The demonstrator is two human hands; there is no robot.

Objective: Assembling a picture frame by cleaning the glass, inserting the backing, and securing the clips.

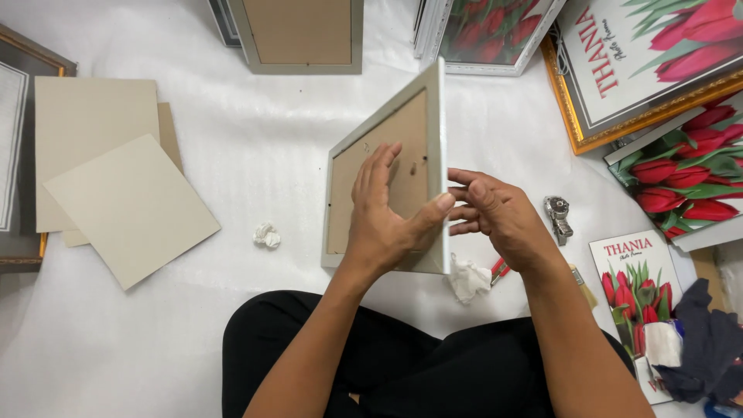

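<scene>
Head view, looking down over a white sheet-covered floor (255,139) and the person's crossed legs in black trousers (402,364).

Item held: one white picture frame (433,116), stood on edge and tilted, its brown backing board (402,155) turned toward the left hand. It sits at the centre of the view, just above the knees, lower edge near the floor.

Left hand (383,209): fingers spread flat against the backing board, thumb hooked over the frame's right rail.

Right hand (495,213): just beside the frame's right rail, fingers loosely curled toward it; whether the fingertips grip the far face or only touch it cannot be told, as the frame hides them.

Surroundings:
- Stack of loose beige boards (116,170), left, well apart from the frame.
- Small crumpled white wad (267,234), between the boards and the frame.
- White cloth scrap (468,279), near the frame's lower right corner, with a red-handled tool (499,268) touching it.
- Metal tool (557,217), right of the right hand.
- Tulip prints (673,178) and a gold-framed tulip print (619,85), right side.
- Small tulip card (638,286), lower right, beside dark cloth (708,340).
- Grey frame, back up (298,39), top centre.
</scene>
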